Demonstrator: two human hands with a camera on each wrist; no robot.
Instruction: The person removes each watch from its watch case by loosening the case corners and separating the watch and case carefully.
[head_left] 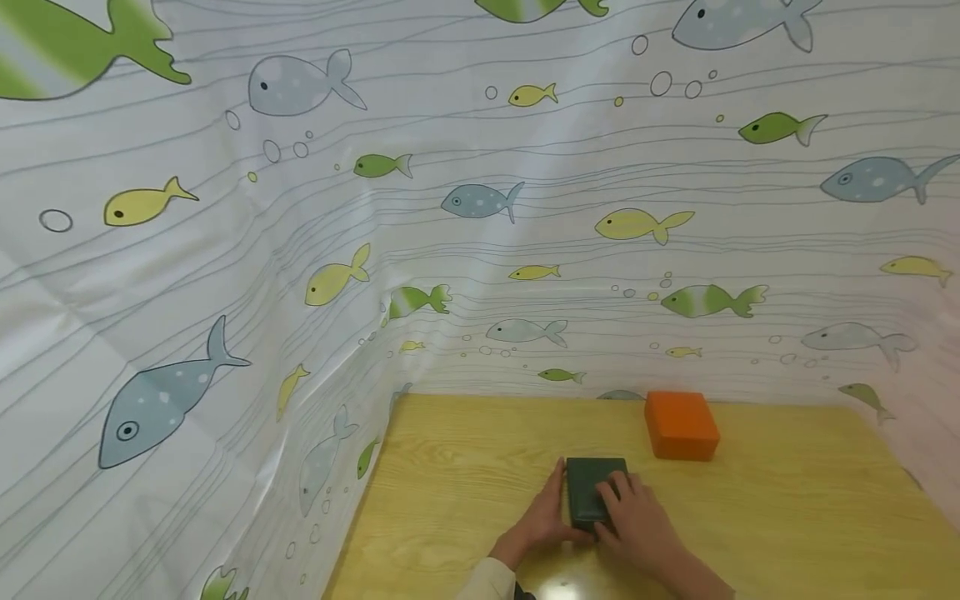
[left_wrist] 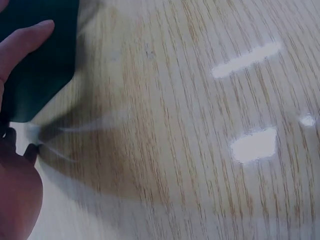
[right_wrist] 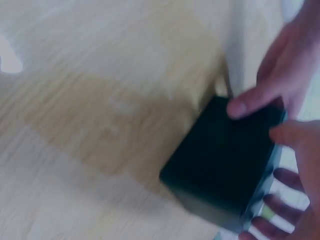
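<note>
A dark green box [head_left: 588, 483] sits between both hands over the wooden table; whether its underside touches the wood I cannot tell. My left hand [head_left: 543, 517] grips the box's left side, fingers along that side and thumb at the near face. With fingers bent over the top and right side, my right hand [head_left: 637, 521] holds it too, thumb near the front. In the right wrist view, thumbs lie against the green box [right_wrist: 225, 155], and fingers of one hand spread along its edge. The left wrist view catches only part of the green box [left_wrist: 50, 65] and a finger on it.
An orange box [head_left: 681, 427] rests farther back, to the right of the green one. The wooden table [head_left: 450, 467] is enclosed at the back and sides by a white sheet [head_left: 465, 250] printed with fish. Light glares off the tabletop near the front.
</note>
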